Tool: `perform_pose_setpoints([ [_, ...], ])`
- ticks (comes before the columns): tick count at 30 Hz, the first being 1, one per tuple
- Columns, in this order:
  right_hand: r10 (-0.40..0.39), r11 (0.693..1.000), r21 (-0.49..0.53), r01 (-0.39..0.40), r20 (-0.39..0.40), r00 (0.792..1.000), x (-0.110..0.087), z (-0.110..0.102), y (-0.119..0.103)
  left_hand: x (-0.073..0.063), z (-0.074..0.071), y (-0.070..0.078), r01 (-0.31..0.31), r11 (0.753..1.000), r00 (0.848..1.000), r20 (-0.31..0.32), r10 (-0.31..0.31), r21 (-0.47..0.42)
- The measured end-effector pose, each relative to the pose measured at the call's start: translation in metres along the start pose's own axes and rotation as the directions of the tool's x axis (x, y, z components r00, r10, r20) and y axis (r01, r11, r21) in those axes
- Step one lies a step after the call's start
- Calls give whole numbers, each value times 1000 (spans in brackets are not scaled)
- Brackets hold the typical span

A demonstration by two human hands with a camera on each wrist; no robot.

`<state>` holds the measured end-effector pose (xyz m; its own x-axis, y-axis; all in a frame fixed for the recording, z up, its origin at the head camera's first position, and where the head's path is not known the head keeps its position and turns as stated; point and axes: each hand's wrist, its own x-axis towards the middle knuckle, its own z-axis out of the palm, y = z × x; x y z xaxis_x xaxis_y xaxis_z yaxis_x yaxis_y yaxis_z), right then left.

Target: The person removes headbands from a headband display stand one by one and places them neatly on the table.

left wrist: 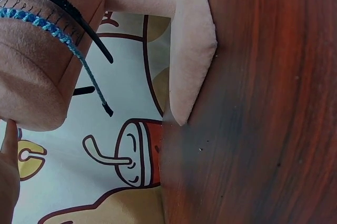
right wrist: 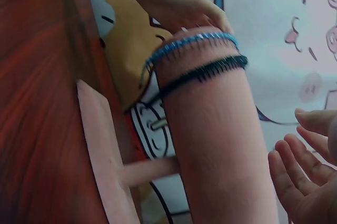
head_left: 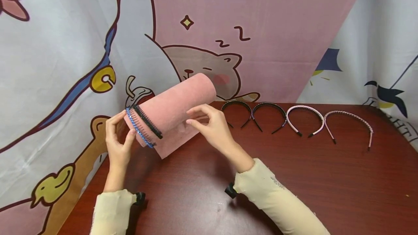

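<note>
A pink plush headband stand (head_left: 179, 100) has a thick roll on a post above a flat base (left wrist: 192, 45). Round the roll near its left end sit a blue braided headband (head_left: 138, 130) and, beside it, a black toothed headband (head_left: 147, 120). My left hand (head_left: 119, 144) holds that end, fingers at the far edge and thumb low by the blue band; in the right wrist view it is partly hidden behind the roll. My right hand (head_left: 215, 128) hovers at the roll's near side, fingers loosely bent, nothing between them.
Along the back of the brown table (head_left: 294, 184) lie two dark headbands (head_left: 269, 104), a pale pink headband (head_left: 305, 108) and a twisted pink headband (head_left: 354, 116), side by side to the right. A cartoon cloth (head_left: 277, 28) hangs behind and at the sides.
</note>
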<state>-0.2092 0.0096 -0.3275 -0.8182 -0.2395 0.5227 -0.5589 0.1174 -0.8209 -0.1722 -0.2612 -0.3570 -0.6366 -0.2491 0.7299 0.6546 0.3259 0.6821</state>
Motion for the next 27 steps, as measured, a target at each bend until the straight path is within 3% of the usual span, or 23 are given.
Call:
perform_pose_setpoints([
  [15, -84, 993, -72, 94, 128, 988, 8, 62, -9, 1, 1, 0, -9, 1000, 1000, -3, 9, -1],
  [23, -74, 975, -198, 105, 159, 985, 11, 87, -12, 1, 2, 0, -14, 1000, 1000, -10, 14, -25],
  [27, -66, 949, -295, 108, 149, 987, 10, 96, -12, 1, 2, 0, -17, 1000, 1000, -10, 17, -26],
])
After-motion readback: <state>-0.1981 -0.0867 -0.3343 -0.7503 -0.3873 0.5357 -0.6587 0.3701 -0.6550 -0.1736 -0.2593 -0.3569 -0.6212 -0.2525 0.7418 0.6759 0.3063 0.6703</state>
